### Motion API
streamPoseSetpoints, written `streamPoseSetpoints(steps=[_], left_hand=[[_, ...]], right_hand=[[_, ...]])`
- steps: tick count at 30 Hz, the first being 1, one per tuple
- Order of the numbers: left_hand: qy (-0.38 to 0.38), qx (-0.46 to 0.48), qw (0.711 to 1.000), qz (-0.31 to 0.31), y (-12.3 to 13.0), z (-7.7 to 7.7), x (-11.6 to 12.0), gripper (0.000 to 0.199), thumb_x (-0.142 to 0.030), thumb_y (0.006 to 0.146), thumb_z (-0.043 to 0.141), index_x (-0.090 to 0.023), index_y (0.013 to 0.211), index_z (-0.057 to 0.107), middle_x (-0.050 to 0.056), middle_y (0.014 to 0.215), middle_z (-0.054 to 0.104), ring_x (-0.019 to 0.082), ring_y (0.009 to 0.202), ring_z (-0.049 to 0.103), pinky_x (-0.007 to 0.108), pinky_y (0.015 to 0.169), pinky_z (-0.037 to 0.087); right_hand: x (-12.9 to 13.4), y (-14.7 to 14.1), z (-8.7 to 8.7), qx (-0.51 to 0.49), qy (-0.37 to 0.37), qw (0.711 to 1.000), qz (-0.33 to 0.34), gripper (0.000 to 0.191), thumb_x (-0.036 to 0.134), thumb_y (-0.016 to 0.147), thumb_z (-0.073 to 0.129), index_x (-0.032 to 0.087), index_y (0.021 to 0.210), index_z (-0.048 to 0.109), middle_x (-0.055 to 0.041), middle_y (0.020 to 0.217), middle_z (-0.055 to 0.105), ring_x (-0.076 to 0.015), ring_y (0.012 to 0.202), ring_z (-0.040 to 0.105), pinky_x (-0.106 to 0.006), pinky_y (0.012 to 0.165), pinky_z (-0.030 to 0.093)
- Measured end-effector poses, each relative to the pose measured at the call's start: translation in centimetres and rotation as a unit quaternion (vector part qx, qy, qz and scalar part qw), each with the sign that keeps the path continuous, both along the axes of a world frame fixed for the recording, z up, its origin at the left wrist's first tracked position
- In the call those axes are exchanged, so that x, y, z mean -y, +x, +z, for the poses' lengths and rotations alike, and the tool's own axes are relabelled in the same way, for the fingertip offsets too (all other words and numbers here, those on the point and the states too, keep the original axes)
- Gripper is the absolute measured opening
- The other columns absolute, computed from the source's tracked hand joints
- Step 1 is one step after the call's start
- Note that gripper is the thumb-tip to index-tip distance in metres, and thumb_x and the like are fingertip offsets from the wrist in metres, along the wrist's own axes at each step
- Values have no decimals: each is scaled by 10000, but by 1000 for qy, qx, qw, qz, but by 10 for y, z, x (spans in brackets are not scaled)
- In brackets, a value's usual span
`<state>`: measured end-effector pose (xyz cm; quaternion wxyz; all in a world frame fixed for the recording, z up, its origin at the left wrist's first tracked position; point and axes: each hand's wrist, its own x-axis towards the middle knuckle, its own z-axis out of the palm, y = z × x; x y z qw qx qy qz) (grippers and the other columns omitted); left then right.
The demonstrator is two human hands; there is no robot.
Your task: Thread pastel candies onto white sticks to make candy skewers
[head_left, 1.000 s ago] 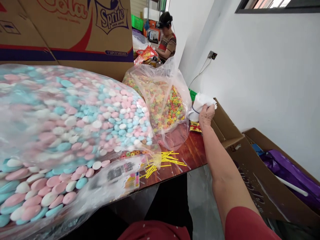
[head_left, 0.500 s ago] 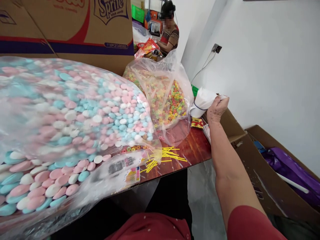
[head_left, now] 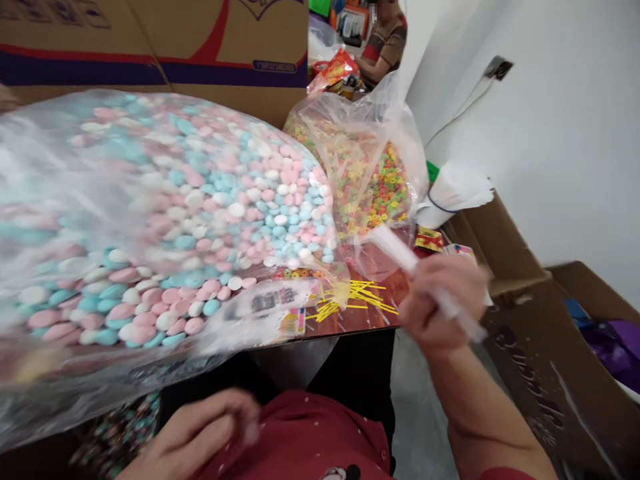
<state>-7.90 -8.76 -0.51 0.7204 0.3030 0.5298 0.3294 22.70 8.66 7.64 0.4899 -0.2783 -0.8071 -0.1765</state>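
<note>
My right hand (head_left: 443, 300) is closed around a whitish, translucent plastic piece (head_left: 395, 248), blurred by motion, in front of the table's right edge. Low at the centre left, my left hand (head_left: 210, 427) hovers before the red shirt, fingers loosely curled and apart, with nothing visible in it. A large clear bag of pink, blue and white candies (head_left: 200, 193) covers the left of the table. Yellow twist ties (head_left: 357, 293) lie near the front edge. Beside the wall stands a white container (head_left: 440, 207) with white plastic sheets in it.
A clear bag of colourful ring pieces (head_left: 370, 180) sits behind the ties. Cardboard boxes stand at the back left (head_left: 225, 80) and right (head_left: 530, 347). A person (head_left: 387, 43) works at the back. Small candies (head_left: 120, 433) show below the table at left.
My right hand has moved from the white container toward me, now with the translucent piece in it. My left hand has come into view. The view has shifted.
</note>
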Motion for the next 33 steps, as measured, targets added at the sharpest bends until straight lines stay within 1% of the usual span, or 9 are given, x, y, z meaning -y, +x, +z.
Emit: streamPoseSetpoints(steps=[2, 6, 8, 11, 16, 21, 26, 29, 33], left_hand=[[12, 94, 993, 73, 33, 13, -26, 402, -529, 825, 650, -186, 1016, 738, 105, 995, 738, 290, 990, 653, 393, 943, 479], [-22, 331, 938, 101, 83, 31, -82, 528, -585, 734, 708, -108, 960, 724, 164, 1029, 729, 273, 975, 670, 362, 915, 502], [-45, 362, 924, 117, 91, 35, -100, 428, -491, 726, 753, -90, 869, 709, 151, 914, 737, 237, 868, 693, 322, 840, 533], [-22, 353, 911, 214, 90, 35, -116, 208, -311, 792, 725, -122, 748, 649, 36, 626, 658, 165, 646, 666, 261, 660, 544], [36, 351, 886, 302, 93, 31, -132, 204, -249, 867, 657, -134, 717, 580, -35, 537, 516, 88, 508, 535, 186, 508, 480], [56, 373, 883, 280, 119, 30, -124, 286, -306, 747, 786, -136, 679, 565, -40, 558, 517, 68, 512, 503, 175, 533, 474], [47, 342, 913, 219, 118, 17, -112, 321, -348, 698, 822, -137, 754, 587, -41, 559, 532, 49, 421, 432, 159, 406, 364], [52, 324, 936, 127, 108, 3, -105, 307, -390, 772, 754, -135, 783, 584, -34, 545, 526, 34, 368, 362, 148, 356, 247], [59, 299, 951, 48, 105, -13, -91, 334, -442, 798, 710, -132, 841, 594, -30, 528, 530, 31, 340, 318, 157, 339, 219]], right_hand=[[26, -34, -17, 79, -16, 980, 181, 231, 143, 883, 478, 270, 705, 551, 10, 717, 618, -141, 658, 584, -309, 590, 537], [50, -74, -51, 56, 2, 957, 284, 154, 132, 771, 630, 283, 743, 612, -10, 859, 697, -167, 743, 585, -328, 667, 584], [55, -82, -67, 31, -19, 957, 289, 175, 121, 767, 633, 290, 812, 629, -3, 901, 711, -170, 756, 588, -328, 673, 586], [63, -81, -87, 21, -67, 971, 228, 231, 144, 832, 585, 283, 1008, 643, -22, 1002, 728, -190, 862, 619, -364, 752, 598], [77, -78, -108, -120, -111, 978, 132, 430, 548, 860, 564, 341, 1237, 567, -54, 1150, 671, -289, 981, 593, -531, 861, 548], [63, -90, -111, -193, -119, 973, 49, 490, 433, 931, 421, 285, 1398, 455, -115, 1172, 591, -314, 1056, 544, -579, 926, 469], [58, -86, -118, -176, -194, 958, 120, 553, 530, 916, 411, 271, 1404, 437, -131, 1202, 574, -330, 1108, 541, -581, 914, 485], [58, -77, -114, -231, -313, 913, 124, 444, 450, 923, 467, 271, 1328, 492, -116, 1154, 603, -289, 1054, 586, -513, 897, 511], [49, -71, -98, -295, -511, 796, 132, 256, 372, 919, 530, 251, 1137, 587, -54, 984, 653, -176, 820, 633, -317, 707, 548]])
